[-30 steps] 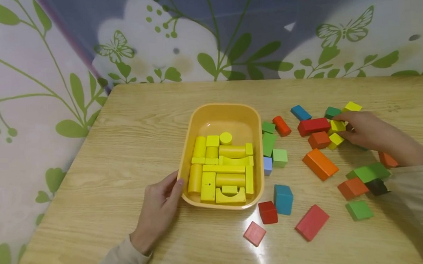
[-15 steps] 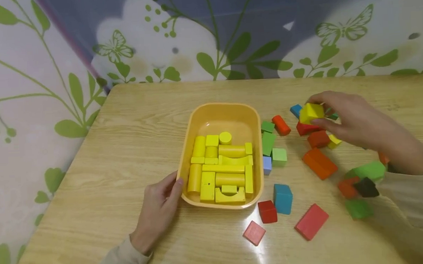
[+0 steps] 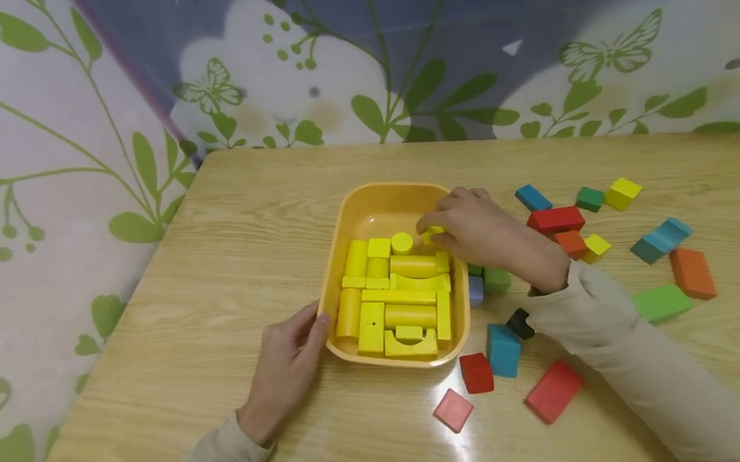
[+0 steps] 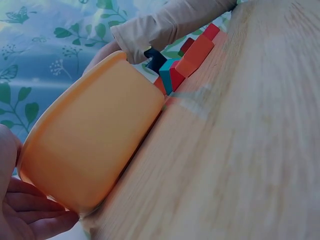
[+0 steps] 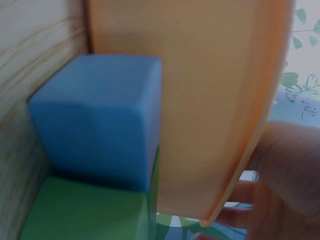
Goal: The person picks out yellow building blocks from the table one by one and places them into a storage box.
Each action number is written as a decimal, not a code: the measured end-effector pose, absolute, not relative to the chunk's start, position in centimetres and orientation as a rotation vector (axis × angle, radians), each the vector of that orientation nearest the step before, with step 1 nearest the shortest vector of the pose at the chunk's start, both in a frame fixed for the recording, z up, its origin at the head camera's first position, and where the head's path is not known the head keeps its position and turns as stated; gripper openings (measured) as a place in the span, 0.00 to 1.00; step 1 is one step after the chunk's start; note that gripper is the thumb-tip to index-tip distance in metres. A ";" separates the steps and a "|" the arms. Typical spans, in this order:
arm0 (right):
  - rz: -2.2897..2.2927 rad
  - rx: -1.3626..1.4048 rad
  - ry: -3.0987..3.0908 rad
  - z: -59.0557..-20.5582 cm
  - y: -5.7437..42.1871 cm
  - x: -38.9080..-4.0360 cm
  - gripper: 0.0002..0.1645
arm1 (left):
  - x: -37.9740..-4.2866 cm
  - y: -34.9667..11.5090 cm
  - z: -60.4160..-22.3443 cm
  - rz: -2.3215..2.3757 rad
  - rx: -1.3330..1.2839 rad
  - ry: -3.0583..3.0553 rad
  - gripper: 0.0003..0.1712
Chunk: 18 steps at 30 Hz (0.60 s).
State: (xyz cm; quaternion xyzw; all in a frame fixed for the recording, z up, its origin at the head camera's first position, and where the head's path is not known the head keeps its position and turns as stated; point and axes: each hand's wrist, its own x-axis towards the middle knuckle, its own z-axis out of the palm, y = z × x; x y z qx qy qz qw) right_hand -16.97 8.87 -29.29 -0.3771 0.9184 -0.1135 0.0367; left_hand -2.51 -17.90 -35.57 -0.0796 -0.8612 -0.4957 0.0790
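An orange-yellow plastic tub [image 3: 389, 206] stands on the table, its front and middle packed with yellow wooden blocks [image 3: 401, 318]. At its front left corner my left hand [image 3: 285, 376] grips the rim, thumb on top. In the left wrist view that hand's fingers [image 4: 42, 220] lie along the outer wall of the tub [image 4: 95, 135]. My right hand [image 3: 490, 229] reaches over the tub's right rim and pinches a small yellow block [image 3: 433, 234], close to a yellow cylinder [image 3: 401, 243]. Most of that block is hidden by the fingers.
Right of the tub lie scattered blocks, among them a red one [image 3: 555, 219], a blue one [image 3: 532, 197] and two yellow ones, the farther at the back [image 3: 623, 193]. A blue block [image 5: 95, 135] and a green block [image 5: 85, 212] sit beside the tub's right wall. A patterned wall backs the table.
My right hand took a yellow block from the pile on the right, lifted it and carried it left into the tub. The left hand has kept its hold on the rim.
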 end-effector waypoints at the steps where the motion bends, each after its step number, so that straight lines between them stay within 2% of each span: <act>1: -0.308 -1.102 2.801 -29.3 8.9 -16.9 0.13 | -2.5 -17.9 -35.6 -1.483 -0.243 -2.574 0.18; 8: -0.216 -0.989 2.692 -29.0 9.0 -16.4 0.17 | -2.7 -17.6 -35.5 -1.498 -0.271 -2.565 0.18; 13: -0.369 -1.103 2.727 -28.8 9.7 -16.5 0.19 | -2.6 -17.6 -35.5 -1.470 -0.237 -2.587 0.18; 18: -0.598 -1.139 2.885 -27.7 14.4 -17.0 0.17 | -2.5 -17.6 -35.5 -1.464 -0.221 -2.585 0.19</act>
